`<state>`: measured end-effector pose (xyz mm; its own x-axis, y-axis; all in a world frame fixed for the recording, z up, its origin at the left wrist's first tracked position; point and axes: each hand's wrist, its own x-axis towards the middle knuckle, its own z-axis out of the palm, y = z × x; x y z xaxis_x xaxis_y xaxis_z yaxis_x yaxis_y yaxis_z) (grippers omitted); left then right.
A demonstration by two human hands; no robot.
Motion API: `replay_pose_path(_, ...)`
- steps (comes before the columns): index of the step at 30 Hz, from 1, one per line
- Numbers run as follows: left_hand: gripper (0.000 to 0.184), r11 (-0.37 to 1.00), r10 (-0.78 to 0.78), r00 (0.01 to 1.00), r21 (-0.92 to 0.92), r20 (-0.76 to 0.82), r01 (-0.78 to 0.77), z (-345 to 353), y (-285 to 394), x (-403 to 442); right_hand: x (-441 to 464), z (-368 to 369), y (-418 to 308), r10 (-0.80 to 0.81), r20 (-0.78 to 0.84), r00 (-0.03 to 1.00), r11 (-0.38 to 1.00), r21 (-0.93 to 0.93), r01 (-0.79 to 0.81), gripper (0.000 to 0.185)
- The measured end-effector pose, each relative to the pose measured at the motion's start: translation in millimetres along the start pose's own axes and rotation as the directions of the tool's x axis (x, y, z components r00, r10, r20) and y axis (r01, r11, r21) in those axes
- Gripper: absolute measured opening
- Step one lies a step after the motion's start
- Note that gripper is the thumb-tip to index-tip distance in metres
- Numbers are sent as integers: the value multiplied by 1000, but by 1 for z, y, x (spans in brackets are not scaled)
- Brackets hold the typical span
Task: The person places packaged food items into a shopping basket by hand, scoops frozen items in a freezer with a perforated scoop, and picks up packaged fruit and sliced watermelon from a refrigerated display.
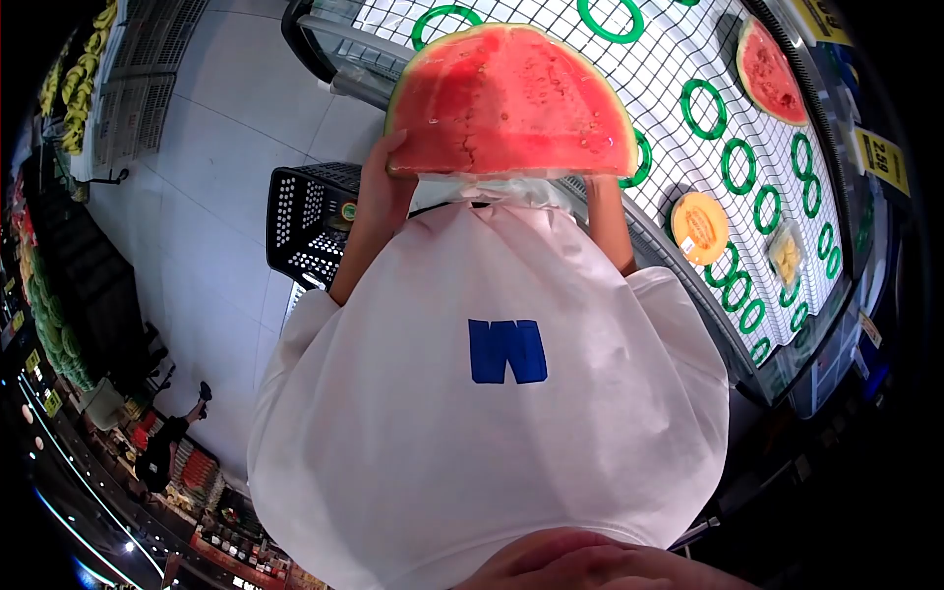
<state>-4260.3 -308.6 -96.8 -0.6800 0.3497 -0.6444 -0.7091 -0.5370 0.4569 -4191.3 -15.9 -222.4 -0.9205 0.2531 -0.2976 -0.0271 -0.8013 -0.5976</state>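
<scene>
A large cut piece of watermelon (511,103) is held up in front of my chest, its red flesh facing me and its green rind along the curved upper edge. The flesh looks shiny. My left hand (383,175) grips its lower left corner, the thumb showing at the edge and the other fingers hidden behind. At the lower right corner, my right hand (603,187) supports the piece, with its fingers hidden by the fruit. Beyond it lies a display case (659,79) with a white wire grid and several green rings.
On the display are another watermelon piece (771,74), a cut melon half (699,228) and a packed yellow item (786,254). A black shopping basket (285,221) is to my left. Bananas (79,84) are at the far left, and another person (162,452) is lower left.
</scene>
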Motion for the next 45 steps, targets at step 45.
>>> replay_pose_path(45,36,992,-22,999,122,-26,25,15,28,13,-7,31,-5,-62,70,996,995,-70,67,36)
